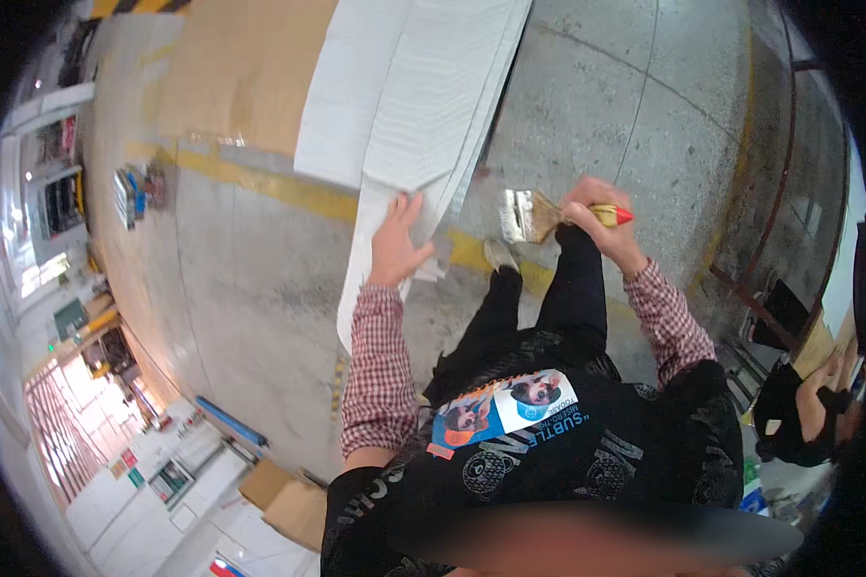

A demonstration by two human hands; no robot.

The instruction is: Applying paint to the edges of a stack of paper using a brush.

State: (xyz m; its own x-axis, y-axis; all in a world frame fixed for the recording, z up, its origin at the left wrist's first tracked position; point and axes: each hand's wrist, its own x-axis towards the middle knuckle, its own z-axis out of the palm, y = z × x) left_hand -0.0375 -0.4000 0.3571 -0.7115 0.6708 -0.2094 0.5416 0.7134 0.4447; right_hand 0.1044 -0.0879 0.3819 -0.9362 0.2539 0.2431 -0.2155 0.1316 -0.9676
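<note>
Clearly, the right fingers [592, 192] curl around the paintbrush [546, 219], while the left fingers [401, 209] spread apart against white sheets [428, 120].

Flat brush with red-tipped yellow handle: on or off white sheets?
Off: grey concrete floor shows between flat brush and white sheets.

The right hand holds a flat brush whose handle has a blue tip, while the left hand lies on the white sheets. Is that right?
Not quite: the handle tip is red, as the head view shows. The right hand does hold the flat brush, and the left hand lies on the white sheets.
</note>
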